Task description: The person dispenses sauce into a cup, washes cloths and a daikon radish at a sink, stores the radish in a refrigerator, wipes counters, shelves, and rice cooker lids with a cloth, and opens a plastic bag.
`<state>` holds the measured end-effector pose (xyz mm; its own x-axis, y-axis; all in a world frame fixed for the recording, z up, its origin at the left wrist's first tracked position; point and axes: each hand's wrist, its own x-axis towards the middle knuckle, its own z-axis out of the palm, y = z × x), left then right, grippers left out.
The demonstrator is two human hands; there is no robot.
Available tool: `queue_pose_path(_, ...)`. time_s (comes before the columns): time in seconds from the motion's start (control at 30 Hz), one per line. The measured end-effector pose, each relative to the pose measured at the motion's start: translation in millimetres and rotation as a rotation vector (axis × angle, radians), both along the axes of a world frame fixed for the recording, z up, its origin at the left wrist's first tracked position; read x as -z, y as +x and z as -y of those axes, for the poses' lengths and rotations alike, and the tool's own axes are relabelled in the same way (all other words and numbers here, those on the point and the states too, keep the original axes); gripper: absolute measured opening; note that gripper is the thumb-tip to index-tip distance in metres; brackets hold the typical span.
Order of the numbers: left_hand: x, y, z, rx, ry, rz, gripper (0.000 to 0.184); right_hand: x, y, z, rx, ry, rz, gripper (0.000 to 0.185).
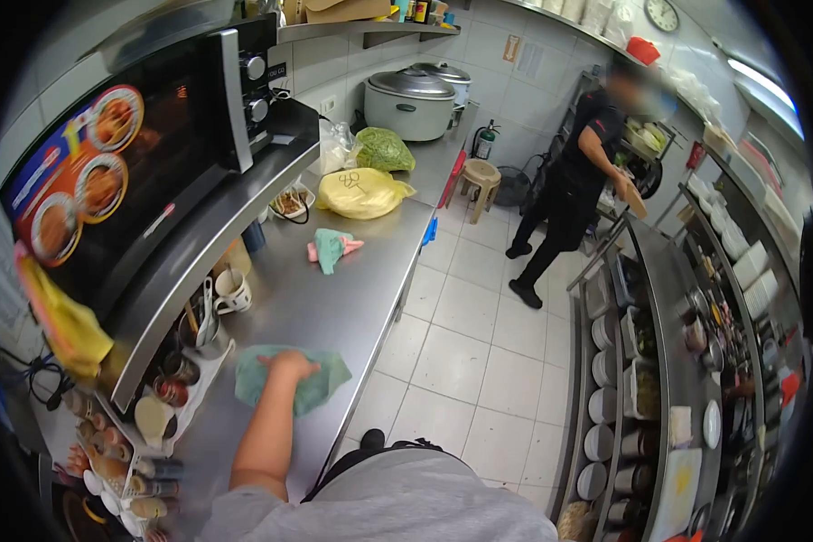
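Observation:
My left hand (289, 366) reaches down onto a green cloth (323, 387), which is spread on the steel counter (303, 294) near its front edge. The fingers bend into the fabric and are partly hidden by it. My right hand is out of view. Farther along the same counter lies a second green cloth (332, 246) bunched together with a pink one (351, 245). A white mug (233, 291) stands left of my hand, close to a metal container with utensils (210, 339).
A microwave (154, 144) sits on a raised shelf at left. Yellow (361, 191) and green (384, 149) bags lie by a large rice cooker (410, 104). Another person (583, 154) stands across the aisle, holding a flat board (637, 200). Racks with stacked bowls (599, 443) line the right.

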<state>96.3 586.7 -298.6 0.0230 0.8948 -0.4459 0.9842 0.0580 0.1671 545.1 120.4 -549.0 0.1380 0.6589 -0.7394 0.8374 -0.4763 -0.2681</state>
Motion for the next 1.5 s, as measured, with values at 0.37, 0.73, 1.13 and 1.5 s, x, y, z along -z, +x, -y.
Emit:
queue_pose_path(0.37, 55, 128, -271, -0.119, 0.475, 0.045, 0.046, 3, 126, -242, 0.382, -0.101, -0.168, 0.027)
queue_pose_path(0.73, -3, 248, -127, -0.404, 0.173, 0.756, 0.053, -194, 54, -725, -0.173, -0.171, -0.952, 0.041)
queue_pose_path(1.13, -54, 200, 230, -1.284, 0.344, 0.446, 0.056, -272, -271, -578, -1.240, 0.416, -1.138, 0.037)
queue_pose_path(1.5, -29, 269, 591, -2.216, 0.624, 0.220, 0.049, -191, -465, -312, -1.689, 0.824, -0.469, 0.078)
